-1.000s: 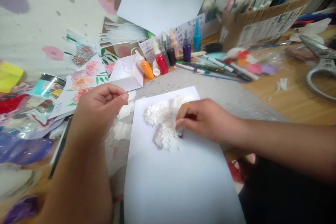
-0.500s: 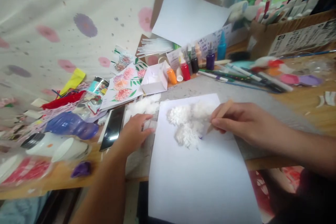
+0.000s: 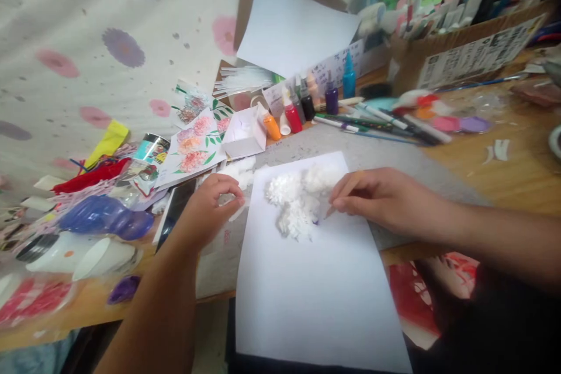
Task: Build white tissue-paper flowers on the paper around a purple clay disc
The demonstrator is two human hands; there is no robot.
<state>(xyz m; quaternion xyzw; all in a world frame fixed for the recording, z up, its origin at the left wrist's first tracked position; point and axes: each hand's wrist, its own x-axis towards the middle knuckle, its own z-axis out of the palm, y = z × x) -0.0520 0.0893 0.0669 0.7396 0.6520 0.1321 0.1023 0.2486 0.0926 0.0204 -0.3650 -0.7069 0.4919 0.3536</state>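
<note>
My right hand [image 3: 368, 196] is closed round a thin wooden stick [image 3: 349, 186], its tip low over the paper. Beside that tip, white fluffy clumps [image 3: 287, 190] form a group on a white sheet of paper [image 3: 307, 280]. A small purple mark shows at the clumps' lower right edge. My left hand [image 3: 217, 204] hovers left of the sheet, thumb and forefinger pinched together; whatever lies between them is too small to make out. More white fluff [image 3: 239, 172] lies just behind this hand on the grey mat [image 3: 214, 269].
Paint bottles [image 3: 291, 114] stand behind the sheet, with pens and brushes [image 3: 385, 125] to their right. A flower painting [image 3: 190, 143] and an open white box [image 3: 245, 134] are at the back. At left are a phone [image 3: 175, 210], a purple bottle [image 3: 105, 216] and a white cup [image 3: 103, 257].
The view has shifted to the right, so things appear further left. My left hand has lifted and its thumb and forefinger have closed into a pinch. The right hand keeps the stick by the clumps.
</note>
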